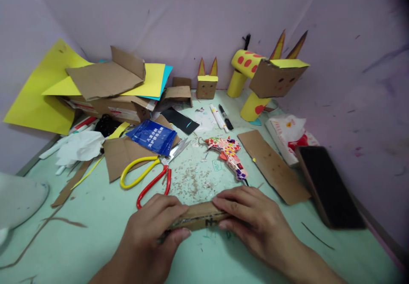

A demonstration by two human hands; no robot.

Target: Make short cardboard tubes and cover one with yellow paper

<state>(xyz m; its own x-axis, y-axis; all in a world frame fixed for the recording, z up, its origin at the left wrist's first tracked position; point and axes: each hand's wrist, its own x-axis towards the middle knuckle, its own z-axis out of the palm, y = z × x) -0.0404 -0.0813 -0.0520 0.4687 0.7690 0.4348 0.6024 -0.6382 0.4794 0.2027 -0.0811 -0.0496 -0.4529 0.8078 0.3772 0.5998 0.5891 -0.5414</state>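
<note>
Between my two hands, low over the front of the table, is a folded strip of brown cardboard (201,216) with a black printed mark on its near side. My left hand (153,228) pinches its left end, thumb in front and fingers behind. The right end is gripped the same way by my right hand (252,218). Just beyond my left hand lie scissors (162,164) with one yellow and one red handle, blades spread. A flower-patterned glue gun (228,152) rests past my right hand, beside a flat cardboard piece (273,164).
A phone (329,186) and a tissue pack (287,137) lie at the right. Behind stand a cardboard-headed yellow figure (277,77) and a small eared box (206,88). Cardboard, yellow sheets (38,92) and a blue packet (153,137) pile up at the left. Brown scraps litter the middle.
</note>
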